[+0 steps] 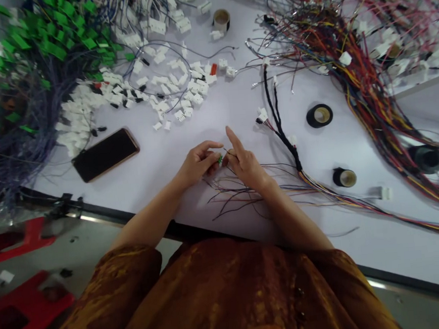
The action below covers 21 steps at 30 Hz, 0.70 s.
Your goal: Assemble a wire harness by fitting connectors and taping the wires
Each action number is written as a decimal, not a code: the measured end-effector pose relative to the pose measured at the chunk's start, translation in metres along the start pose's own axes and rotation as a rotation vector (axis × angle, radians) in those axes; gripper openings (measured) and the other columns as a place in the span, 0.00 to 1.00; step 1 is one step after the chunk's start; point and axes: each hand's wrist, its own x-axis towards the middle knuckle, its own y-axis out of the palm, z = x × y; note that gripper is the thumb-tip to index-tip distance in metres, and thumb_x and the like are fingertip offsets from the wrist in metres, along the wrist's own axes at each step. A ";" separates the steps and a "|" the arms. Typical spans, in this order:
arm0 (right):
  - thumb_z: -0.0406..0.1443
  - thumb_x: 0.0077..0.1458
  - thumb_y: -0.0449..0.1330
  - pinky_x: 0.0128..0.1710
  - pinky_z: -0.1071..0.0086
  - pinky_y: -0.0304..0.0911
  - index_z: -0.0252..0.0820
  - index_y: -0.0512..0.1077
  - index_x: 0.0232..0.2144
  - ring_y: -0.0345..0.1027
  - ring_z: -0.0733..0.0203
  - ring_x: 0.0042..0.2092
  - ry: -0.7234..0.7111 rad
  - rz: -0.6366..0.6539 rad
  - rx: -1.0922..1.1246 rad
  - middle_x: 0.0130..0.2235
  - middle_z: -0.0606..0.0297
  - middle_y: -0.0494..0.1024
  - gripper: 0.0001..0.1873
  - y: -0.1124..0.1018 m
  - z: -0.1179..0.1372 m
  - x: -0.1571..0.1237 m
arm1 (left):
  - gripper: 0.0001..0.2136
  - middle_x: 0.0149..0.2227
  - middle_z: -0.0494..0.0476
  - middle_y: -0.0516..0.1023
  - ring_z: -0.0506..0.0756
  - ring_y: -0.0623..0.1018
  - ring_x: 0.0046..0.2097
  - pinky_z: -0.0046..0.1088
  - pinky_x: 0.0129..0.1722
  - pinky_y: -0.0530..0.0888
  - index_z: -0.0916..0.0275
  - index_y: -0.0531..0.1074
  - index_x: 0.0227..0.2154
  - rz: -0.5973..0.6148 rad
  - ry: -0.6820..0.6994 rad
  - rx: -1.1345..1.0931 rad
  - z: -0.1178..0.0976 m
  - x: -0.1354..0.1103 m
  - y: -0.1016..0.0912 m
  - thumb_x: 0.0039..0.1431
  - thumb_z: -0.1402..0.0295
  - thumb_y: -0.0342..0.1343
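Note:
My left hand is closed, its thumb and fingers pinching a small green connector. Close beside it, my right hand points its index finger outward while the thumb and other fingers pinch a thin wire at the connector. Whether the wire's tip sits inside the connector is too small to tell. Loose wire ends fan out under my right wrist. They belong to a wire harness wrapped in black tape, whose branches end in white connectors.
A phone lies left of my hands. Behind it spread white connectors and a heap of green connectors. Tape rolls lie to the right, with a thick wire bundle beyond. The table's dark edge runs before me.

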 end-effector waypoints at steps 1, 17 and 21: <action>0.32 0.64 0.47 0.41 0.64 0.66 0.44 0.47 0.69 0.68 0.61 0.32 0.020 0.030 -0.036 0.30 0.68 0.77 0.32 -0.001 0.002 0.001 | 0.08 0.21 0.46 0.73 0.45 0.69 0.19 0.18 0.18 0.66 0.61 0.72 0.40 0.001 0.008 0.004 -0.001 0.000 0.001 0.59 0.66 0.60; 0.34 0.60 0.59 0.31 0.72 0.58 0.40 0.72 0.29 0.61 0.69 0.29 -0.055 -0.257 -0.006 0.27 0.70 0.72 0.07 -0.001 -0.003 -0.001 | 0.09 0.21 0.47 0.70 0.43 0.67 0.19 0.18 0.19 0.64 0.62 0.69 0.30 -0.090 -0.091 -0.039 0.002 0.000 0.001 0.61 0.63 0.58; 0.36 0.60 0.58 0.32 0.71 0.58 0.40 0.72 0.28 0.60 0.68 0.28 -0.021 -0.186 -0.020 0.26 0.70 0.72 0.09 -0.001 -0.003 -0.002 | 0.10 0.21 0.47 0.70 0.44 0.66 0.18 0.18 0.18 0.63 0.62 0.69 0.29 -0.092 -0.086 -0.069 0.003 0.001 0.000 0.60 0.62 0.59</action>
